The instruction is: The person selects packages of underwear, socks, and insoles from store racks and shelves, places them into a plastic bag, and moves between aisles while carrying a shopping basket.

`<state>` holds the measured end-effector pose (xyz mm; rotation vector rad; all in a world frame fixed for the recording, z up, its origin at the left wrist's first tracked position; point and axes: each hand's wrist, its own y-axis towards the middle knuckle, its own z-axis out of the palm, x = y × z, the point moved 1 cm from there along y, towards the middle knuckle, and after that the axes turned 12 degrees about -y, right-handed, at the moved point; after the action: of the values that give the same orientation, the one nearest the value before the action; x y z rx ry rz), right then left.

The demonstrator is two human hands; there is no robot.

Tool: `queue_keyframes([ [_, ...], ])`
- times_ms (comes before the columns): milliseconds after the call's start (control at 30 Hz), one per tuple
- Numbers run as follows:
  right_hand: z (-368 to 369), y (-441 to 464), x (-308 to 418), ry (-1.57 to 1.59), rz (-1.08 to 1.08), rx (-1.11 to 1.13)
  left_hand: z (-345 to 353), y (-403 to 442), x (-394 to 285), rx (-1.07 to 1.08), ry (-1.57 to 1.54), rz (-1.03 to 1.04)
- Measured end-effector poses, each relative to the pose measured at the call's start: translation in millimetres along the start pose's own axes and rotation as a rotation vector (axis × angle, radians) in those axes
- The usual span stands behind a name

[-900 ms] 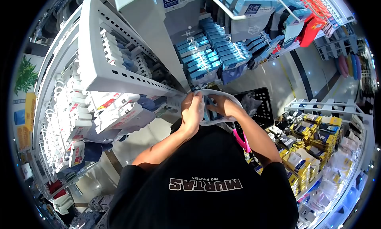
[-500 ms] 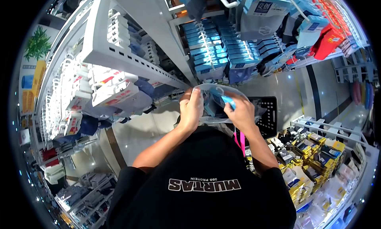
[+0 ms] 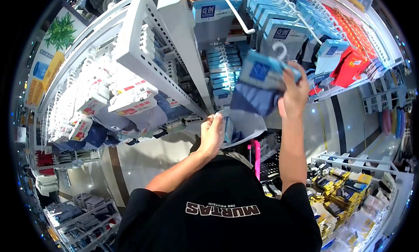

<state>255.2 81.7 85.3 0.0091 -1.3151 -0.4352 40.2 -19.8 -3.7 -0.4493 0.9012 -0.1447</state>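
Note:
My left hand (image 3: pixel 211 133) is closed on the edge of a clear plastic bag (image 3: pixel 251 123), its mouth facing up. Some blue-carded stock shows inside the bag. Up and to the right, my right hand (image 3: pixel 295 89) grips a folded navy garment (image 3: pixel 254 97) by the side of its light blue header card (image 3: pixel 260 71). A white hook sticks up from the card. The pack is blurred by motion, so the kind of garment cannot be made out. It is held above the bag, in front of the rack of similar blue-carded packs (image 3: pixel 283 34).
A white prong (image 3: pixel 235 12) juts out from the rack. White-carded garments (image 3: pixel 133 101) hang on the left, red packs (image 3: pixel 351 68) at the far right. A black basket (image 3: pixel 273 162) with a pink handle (image 3: pixel 256 160) stands below. Yellow packs (image 3: pixel 342 191) fill a low bin.
My right hand has come up out of the bag and moved right, carrying the navy garment on its blue card. My left hand stays on the bag's edge. The view has shifted slightly.

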Motion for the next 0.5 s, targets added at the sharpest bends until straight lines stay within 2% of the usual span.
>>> queue_keyframes([
  [67, 31.5, 26.7, 12.5, -0.045, -0.09, 0.048, 0.2, -8.2, -4.7, 0.002, -0.02, -0.055],
  [133, 59.6, 55.1, 20.4, -0.222, -0.282, 0.047, 0.5, -7.4, -8.1, 0.007, -0.029, -0.078],
  [267, 110.3, 88.6, 24.3, -0.433, -0.293, 0.137, 1.1, -15.7, -3.6, 0.058, -0.072, -0.041],
  [333, 128.3, 104.1, 8.2, -0.46, -0.377, 0.131, -2.9, -16.1, -2.4, 0.057, -0.066, -0.036],
  [367, 131.2, 106.9, 4.0, -0.471, -0.277, 0.14, -2.6, -16.7, -2.5, 0.056, -0.069, -0.034],
  [467, 150.1, 125.7, -10.7, -0.271, -0.176, 0.124, -3.6, -16.2, 0.8, 0.041, -0.068, -0.028],
  [500, 152.4, 132.3, -17.9, -0.27, -0.235, 0.149, -4.9, -16.4, 2.0, 0.034, -0.06, -0.03],
])
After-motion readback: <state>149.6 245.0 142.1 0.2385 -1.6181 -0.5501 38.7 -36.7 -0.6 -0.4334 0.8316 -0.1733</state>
